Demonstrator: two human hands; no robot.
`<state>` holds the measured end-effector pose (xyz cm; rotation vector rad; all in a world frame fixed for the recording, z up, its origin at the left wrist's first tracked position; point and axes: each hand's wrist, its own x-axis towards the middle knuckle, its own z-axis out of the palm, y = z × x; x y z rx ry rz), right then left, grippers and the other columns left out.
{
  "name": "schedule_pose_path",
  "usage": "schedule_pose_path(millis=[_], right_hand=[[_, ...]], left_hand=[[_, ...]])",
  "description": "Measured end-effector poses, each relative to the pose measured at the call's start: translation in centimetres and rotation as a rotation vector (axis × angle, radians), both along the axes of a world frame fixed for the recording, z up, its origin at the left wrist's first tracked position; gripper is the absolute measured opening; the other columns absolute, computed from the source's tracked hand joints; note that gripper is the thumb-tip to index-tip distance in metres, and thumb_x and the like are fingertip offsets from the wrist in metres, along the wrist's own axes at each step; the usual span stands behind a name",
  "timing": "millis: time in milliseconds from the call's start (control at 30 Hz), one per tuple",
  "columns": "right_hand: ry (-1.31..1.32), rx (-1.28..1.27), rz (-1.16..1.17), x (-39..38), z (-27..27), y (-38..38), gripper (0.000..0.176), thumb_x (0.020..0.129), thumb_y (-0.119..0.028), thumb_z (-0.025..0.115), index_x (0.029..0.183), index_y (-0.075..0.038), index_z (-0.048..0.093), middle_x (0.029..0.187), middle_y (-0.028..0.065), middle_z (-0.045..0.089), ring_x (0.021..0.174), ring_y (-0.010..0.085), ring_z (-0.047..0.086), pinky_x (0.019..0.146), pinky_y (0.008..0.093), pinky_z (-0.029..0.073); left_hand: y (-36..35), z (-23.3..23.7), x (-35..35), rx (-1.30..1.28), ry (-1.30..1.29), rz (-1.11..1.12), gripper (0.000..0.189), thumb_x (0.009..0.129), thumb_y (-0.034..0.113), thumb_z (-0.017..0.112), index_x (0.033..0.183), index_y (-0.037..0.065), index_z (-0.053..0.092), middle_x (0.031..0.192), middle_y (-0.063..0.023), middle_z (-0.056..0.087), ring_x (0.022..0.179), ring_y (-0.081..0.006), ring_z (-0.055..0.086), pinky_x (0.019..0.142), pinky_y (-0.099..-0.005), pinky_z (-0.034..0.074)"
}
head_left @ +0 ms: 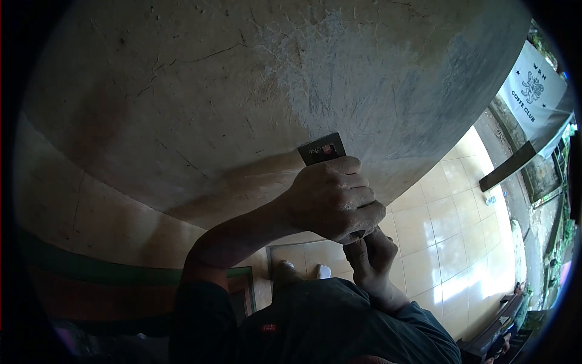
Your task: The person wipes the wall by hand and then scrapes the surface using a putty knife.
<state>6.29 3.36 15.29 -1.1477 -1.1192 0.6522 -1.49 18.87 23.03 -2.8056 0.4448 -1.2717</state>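
Observation:
My left hand [336, 197] is wrapped in a fist round a scraper with a flat dark blade [322, 149] that has a small red-and-white mark. The blade sticks out above my knuckles, its edge at or very near the wall; contact cannot be told for certain. Pale dust coats my fingers. Just below that fist, my right hand [374, 261] is closed, thumb up, near the lower end of the scraper's handle. What its fingers hold, if anything, is hidden. The wall [212, 109] is cracked and scratched, with a roughened greyish patch [327, 67] above the blade.
Glossy tiles [424, 227] cover the floor to the right and below. A green-edged band [121, 264] runs along the lower left. A white banner [536, 91] with lettering hangs outside at the right. My foot [324, 271] shows on the floor beneath me.

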Motion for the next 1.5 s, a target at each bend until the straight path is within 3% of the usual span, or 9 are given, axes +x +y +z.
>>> schedule_pose_path(millis=[300, 467, 700, 833, 967, 1167, 1233, 1333, 1500], right_hand=[[0.009, -0.042, -0.012, -0.2, 0.9, -0.8, 0.021, 0.089, -0.004, 0.052, 0.105, 0.009, 0.056, 0.064, 0.0062, 0.058, 0.056, 0.0057, 0.049, 0.051, 0.0222, 0.038], [-0.021, -0.013, -0.023, 0.8, 0.8, 0.2, 0.019, 0.088, -0.004, 0.054, 0.102, 0.008, 0.058, 0.059, 0.0056, 0.055, 0.053, 0.0048, 0.046, 0.049, 0.0226, 0.036], [-0.069, 0.043, -0.037, 0.3, 1.9, 0.6, 0.026, 0.087, -0.001, 0.055, 0.11, 0.01, 0.056, 0.058, 0.0064, 0.055, 0.053, 0.0041, 0.045, 0.048, 0.0223, 0.035], [-0.11, -0.039, -0.028, 0.0, 0.8, -0.1, 0.025, 0.086, 0.003, 0.054, 0.109, 0.011, 0.056, 0.063, 0.007, 0.059, 0.059, 0.0033, 0.049, 0.051, 0.0213, 0.037], [-0.051, -0.013, -0.052, 0.3, 1.7, -0.2, 0.023, 0.086, 0.002, 0.055, 0.107, 0.01, 0.057, 0.059, 0.0044, 0.056, 0.055, 0.0022, 0.046, 0.048, 0.0215, 0.034], [-0.069, 0.099, -0.058, 0.3, -1.8, 0.6, 0.022, 0.085, 0.001, 0.056, 0.104, 0.01, 0.059, 0.06, 0.004, 0.055, 0.055, 0.0026, 0.045, 0.048, 0.0214, 0.034], [-0.082, -0.014, -0.037, 0.8, -1.4, 0.8, 0.023, 0.085, 0.002, 0.055, 0.106, 0.011, 0.058, 0.064, 0.0053, 0.057, 0.058, 0.0033, 0.047, 0.051, 0.0208, 0.036], [-0.066, 0.02, 0.013, 1.2, 1.7, 0.6, 0.023, 0.085, 0.001, 0.055, 0.107, 0.01, 0.057, 0.063, 0.0049, 0.057, 0.059, 0.0036, 0.048, 0.052, 0.0207, 0.036], [-0.014, -0.077, -0.022, 0.1, 0.7, -0.4, 0.02, 0.087, -0.002, 0.055, 0.103, 0.01, 0.057, 0.06, 0.0052, 0.054, 0.056, 0.0035, 0.047, 0.051, 0.0212, 0.034]], left_hand=[[-0.3, 0.4, 0.1, -0.001, -0.01, -0.05, 0.018, 0.05, 0.017, 0.065, 0.056, 0.014, 0.048, 0.05, 0.0041, 0.039, 0.044, -0.0097, 0.042, 0.048, -0.0272, 0.029], [-0.3, 0.4, 0.5, 0.014, -0.019, -0.022, 0.019, 0.05, 0.018, 0.065, 0.056, 0.014, 0.048, 0.051, 0.0041, 0.042, 0.045, -0.0098, 0.044, 0.048, -0.0272, 0.029], [-0.2, 0.9, 0.2, 0.022, -0.022, 0.009, 0.019, 0.049, 0.019, 0.064, 0.055, 0.014, 0.047, 0.048, 0.0038, 0.041, 0.044, -0.0104, 0.044, 0.047, -0.0277, 0.028], [-0.2, 0.2, -0.2, 0.017, -0.012, -0.002, 0.019, 0.049, 0.019, 0.064, 0.054, 0.014, 0.046, 0.048, 0.0039, 0.039, 0.043, -0.0106, 0.041, 0.047, -0.0276, 0.027], [-0.1, 0.6, 0.4, -0.001, -0.034, -0.029, 0.019, 0.049, 0.019, 0.064, 0.054, 0.014, 0.046, 0.048, 0.0044, 0.038, 0.043, -0.0108, 0.04, 0.047, -0.0275, 0.028], [-0.1, -1.5, 0.3, 0.005, -0.055, 0.033, 0.019, 0.05, 0.019, 0.064, 0.054, 0.015, 0.045, 0.047, 0.0044, 0.035, 0.042, -0.0101, 0.039, 0.047, -0.027, 0.028], [0.2, -0.9, 0.3, 0.035, -0.073, 0.045, 0.02, 0.05, 0.018, 0.064, 0.054, 0.015, 0.045, 0.047, 0.0042, 0.034, 0.041, -0.0097, 0.038, 0.047, -0.0268, 0.028], [0.0, 0.8, 0.3, 0.025, -0.07, 0.049, 0.019, 0.051, 0.018, 0.064, 0.055, 0.015, 0.046, 0.048, 0.0041, 0.035, 0.042, -0.0093, 0.039, 0.047, -0.0273, 0.027], [-0.3, 0.1, 0.3, -0.036, -0.052, -0.022, 0.02, 0.05, 0.018, 0.065, 0.053, 0.015, 0.046, 0.047, 0.004, 0.035, 0.042, -0.009, 0.04, 0.046, -0.0278, 0.025]])
